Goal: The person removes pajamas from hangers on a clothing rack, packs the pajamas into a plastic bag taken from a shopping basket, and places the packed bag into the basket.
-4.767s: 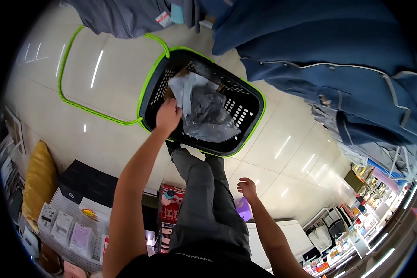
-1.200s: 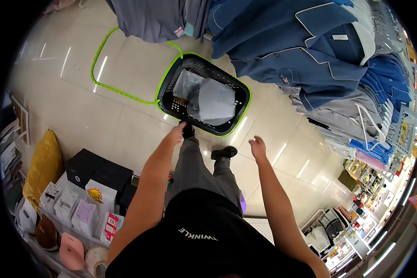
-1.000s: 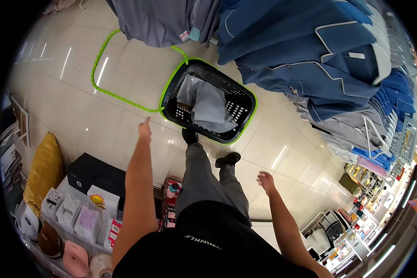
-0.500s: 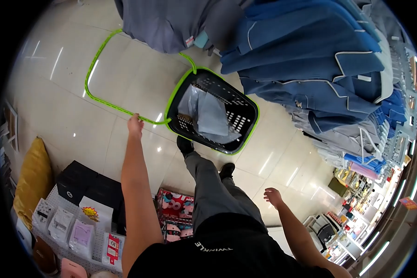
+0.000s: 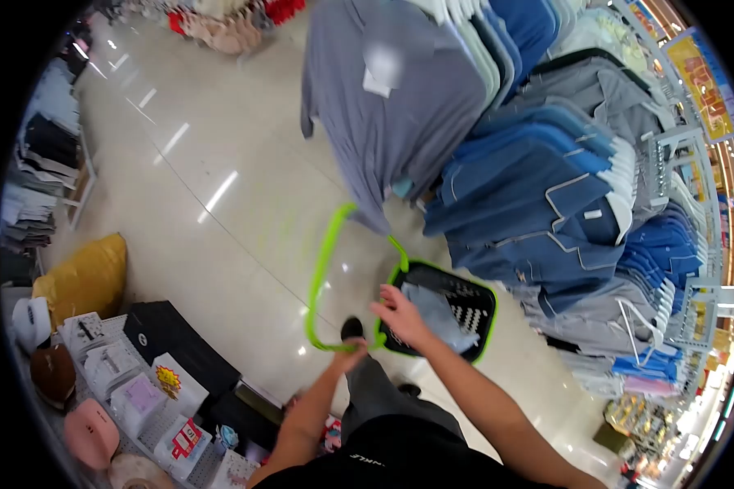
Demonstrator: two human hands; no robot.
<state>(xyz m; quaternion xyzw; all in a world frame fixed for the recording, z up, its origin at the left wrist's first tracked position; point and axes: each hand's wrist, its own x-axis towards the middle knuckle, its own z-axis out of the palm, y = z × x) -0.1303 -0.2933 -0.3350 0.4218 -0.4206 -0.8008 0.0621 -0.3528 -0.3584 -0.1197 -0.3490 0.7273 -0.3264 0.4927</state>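
A black shopping basket (image 5: 470,293) with a green rim stands on the floor, a light blue folded item (image 5: 439,316) in clear plastic inside it. Its long green handle (image 5: 313,285) sticks up to the left of the basket. My left hand (image 5: 351,355) is closed around the lower stretch of this handle. Above the basket's left side, my right hand (image 5: 400,314) hovers with its fingers apart, holding nothing. Part of the basket lies hidden beneath my right hand and forearm.
Blue pyjama shirts (image 5: 538,220) and a grey garment (image 5: 400,106) hang on racks beyond and right of the basket. At lower left, a display shelf (image 5: 151,411) carries packaged goods and caps, near a mustard cushion (image 5: 86,273). Pale tiles (image 5: 212,253) cover the floor.
The handle has swung up from lying out to the left, with my left hand still on it. My right hand has come in from the right to above the basket. The view has shifted.
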